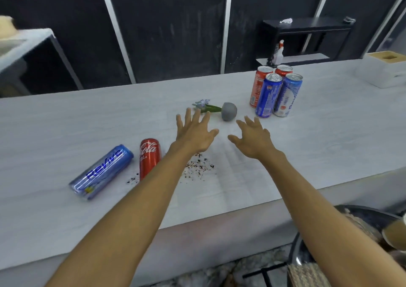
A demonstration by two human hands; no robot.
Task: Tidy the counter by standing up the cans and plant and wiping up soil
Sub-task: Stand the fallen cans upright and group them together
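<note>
head view: both hands' grips spread wide, empty, near toppled plant pot [229, 111], soil [198, 167] outside

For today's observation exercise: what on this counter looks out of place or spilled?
Three things: the blue Revive can and red cola can lie on their sides, the small potted plant is tipped over, and soil is scattered beside the red can.
</note>
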